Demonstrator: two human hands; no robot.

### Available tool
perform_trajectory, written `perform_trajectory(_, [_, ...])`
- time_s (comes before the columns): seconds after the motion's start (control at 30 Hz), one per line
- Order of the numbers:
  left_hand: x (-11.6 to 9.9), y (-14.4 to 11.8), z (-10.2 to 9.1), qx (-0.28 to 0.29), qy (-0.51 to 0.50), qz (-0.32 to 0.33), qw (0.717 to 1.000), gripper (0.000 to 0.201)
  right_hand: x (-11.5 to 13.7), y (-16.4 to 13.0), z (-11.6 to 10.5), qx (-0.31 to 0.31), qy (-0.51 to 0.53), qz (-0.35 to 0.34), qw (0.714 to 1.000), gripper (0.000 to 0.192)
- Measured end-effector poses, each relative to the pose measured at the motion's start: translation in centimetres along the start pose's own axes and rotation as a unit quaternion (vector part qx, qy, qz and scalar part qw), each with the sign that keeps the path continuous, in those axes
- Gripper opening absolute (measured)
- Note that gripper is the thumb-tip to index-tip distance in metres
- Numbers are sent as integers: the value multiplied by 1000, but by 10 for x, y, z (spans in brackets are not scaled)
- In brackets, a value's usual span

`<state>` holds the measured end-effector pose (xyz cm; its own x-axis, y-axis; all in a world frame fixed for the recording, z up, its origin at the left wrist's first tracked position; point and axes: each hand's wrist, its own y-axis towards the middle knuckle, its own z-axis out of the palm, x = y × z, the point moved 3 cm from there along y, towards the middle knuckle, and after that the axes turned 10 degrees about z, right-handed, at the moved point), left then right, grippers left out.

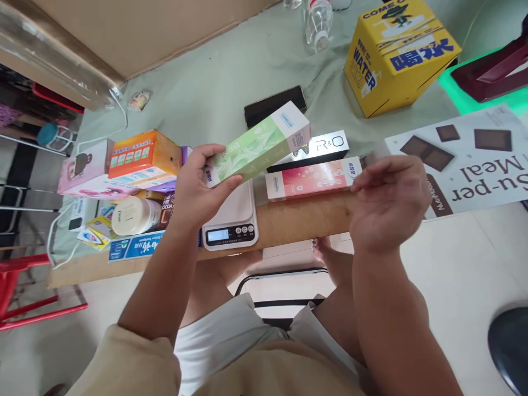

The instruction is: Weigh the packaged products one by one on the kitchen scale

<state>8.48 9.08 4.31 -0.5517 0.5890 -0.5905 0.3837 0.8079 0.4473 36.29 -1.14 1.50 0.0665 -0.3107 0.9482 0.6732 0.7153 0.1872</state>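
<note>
My left hand (198, 187) grips a long green-and-white carton (256, 142) by its lower left end, tilted above a white digital scale (231, 235). The scale's small display is lit, but its digits are hard to read. My right hand (388, 203) is slightly blurred, fingers loosely bent and apart, with nothing seen in it. Its fingertips are at the right end of a pink carton (311, 179) lying on the table; whether they touch it, I cannot tell. Behind the pink carton lies a black-and-silver box (330, 144), partly covered by the green one.
Left of the scale stand an orange box (142, 159), a pink box (84, 168), a cream jar (135, 215) and a blue toothpaste box (134, 246). Further back are a black phone (274, 105), a plastic bottle (319, 25) and a yellow carton (400, 55). A printed bag (466, 159) lies right.
</note>
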Motion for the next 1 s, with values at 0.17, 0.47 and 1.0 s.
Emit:
perform_trajectory(0.17, [-7, 13, 20, 39, 3, 46, 998, 70, 1, -7, -12, 19, -38, -20, 999, 40])
perform_trajectory(0.47, [-34, 15, 58, 130, 5, 65, 989, 50, -8, -15, -4, -50, -90, -93, 990, 31])
perform_trajectory(1.0, [-44, 13, 80, 208, -4, 61, 976, 55, -8, -17, -3, -18, -178, -132, 975, 25])
